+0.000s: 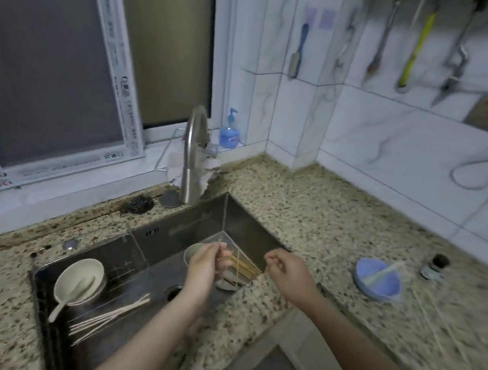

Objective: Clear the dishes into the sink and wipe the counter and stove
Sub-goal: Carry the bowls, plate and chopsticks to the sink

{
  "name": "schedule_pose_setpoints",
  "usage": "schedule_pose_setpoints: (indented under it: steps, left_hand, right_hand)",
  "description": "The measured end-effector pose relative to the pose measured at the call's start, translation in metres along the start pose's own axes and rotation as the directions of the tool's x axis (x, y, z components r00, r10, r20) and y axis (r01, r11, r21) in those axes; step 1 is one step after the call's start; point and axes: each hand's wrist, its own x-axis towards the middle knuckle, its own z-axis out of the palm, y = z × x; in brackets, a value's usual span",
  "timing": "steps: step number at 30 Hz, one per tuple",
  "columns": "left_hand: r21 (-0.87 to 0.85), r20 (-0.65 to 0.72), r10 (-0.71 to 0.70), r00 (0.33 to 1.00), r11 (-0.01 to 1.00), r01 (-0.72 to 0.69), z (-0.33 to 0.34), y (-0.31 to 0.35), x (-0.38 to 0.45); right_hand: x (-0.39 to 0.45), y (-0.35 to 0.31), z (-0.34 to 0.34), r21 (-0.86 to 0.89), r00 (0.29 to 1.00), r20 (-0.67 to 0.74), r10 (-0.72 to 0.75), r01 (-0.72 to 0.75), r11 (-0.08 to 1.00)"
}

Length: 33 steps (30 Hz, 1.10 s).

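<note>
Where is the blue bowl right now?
The blue bowl sits on the granite counter right of the sink, with a pale spoon inside and a small dark jar beside it.

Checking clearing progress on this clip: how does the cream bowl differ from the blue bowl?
The cream bowl sits inside the sink at its left end; the blue bowl stands on the granite counter, right of the sink. The cream bowl leans tilted towards the camera; the blue bowl also tips, less steeply. The cream one is pale off-white, the other light blue. Each holds a pale spoon.
</note>
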Motion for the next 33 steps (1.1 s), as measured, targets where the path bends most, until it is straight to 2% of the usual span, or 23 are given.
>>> schedule_pose_setpoints:
  steps: [3,8,17,22,27,31,33]
  left_hand:
    - [0.024,0.082,-0.025,0.996,0.999,0.024,0.058,-0.020,-0.030]
    - [0.136,0.202,-0.013,0.979,0.991,-0.015,0.132,-0.051,-0.078]
    - [0.297,0.350,-0.111,0.930,0.955,0.002,0.232,-0.100,-0.123]
    - [0.359,0.432,-0.213,0.876,0.932,0.049,0.283,-0.125,-0.127]
    - [0.426,0.482,-0.308,0.821,0.901,0.088,0.333,-0.140,-0.132]
    - [0.458,0.536,-0.383,0.752,0.881,0.121,0.380,-0.151,-0.120]
    - [0.442,0.578,-0.383,0.720,0.889,0.118,0.406,-0.156,-0.111]
  right_hand:
    - [-0.033,0.046,-0.052,0.023,0.995,-0.061,0.073,-0.072,0.997]
    - [-0.092,0.110,-0.114,0.093,0.978,-0.126,0.166,-0.155,0.984]
    - [-0.173,0.195,-0.172,0.236,0.883,-0.274,0.380,-0.321,0.917]
    - [-0.205,0.227,-0.202,0.217,0.817,-0.363,0.449,-0.394,0.893]
    - [-0.226,0.257,-0.232,0.177,0.757,-0.394,0.521,-0.494,0.851]
    - [-0.232,0.279,-0.261,0.143,0.710,-0.467,0.527,-0.527,0.837]
    - [-0.232,0.287,-0.280,0.169,0.665,-0.495,0.559,-0.558,0.813]
